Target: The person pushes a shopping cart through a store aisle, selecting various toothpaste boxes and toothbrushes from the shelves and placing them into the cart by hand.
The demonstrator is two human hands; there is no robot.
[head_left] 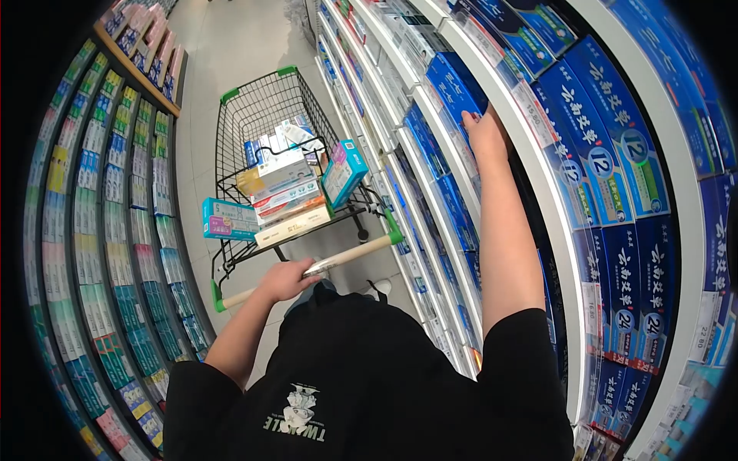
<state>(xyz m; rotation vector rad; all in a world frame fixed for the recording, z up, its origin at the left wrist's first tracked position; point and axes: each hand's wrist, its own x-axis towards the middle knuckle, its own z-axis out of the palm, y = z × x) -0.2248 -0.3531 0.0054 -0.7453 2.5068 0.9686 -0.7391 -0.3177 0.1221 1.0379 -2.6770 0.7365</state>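
My left hand (288,280) is wrapped round the beige handle (357,251) of a shopping cart. On the right, my right hand (486,132) reaches into a shelf, its thumb and finger at the edge of a blue box (455,83); the other fingers are hidden behind the shelf edge. Stacked boxes (286,198) lie in the near part of the cart (223,131). A teal box (344,173) leans at the stack's right, and another teal box (231,219) is at its left.
Shelves of blue boxes (603,131) rise close on the right, with white price rails (530,107). Along the left stands a long shelf of small packages (115,230). Tiled floor (223,38) runs ahead between them, beyond the cart.
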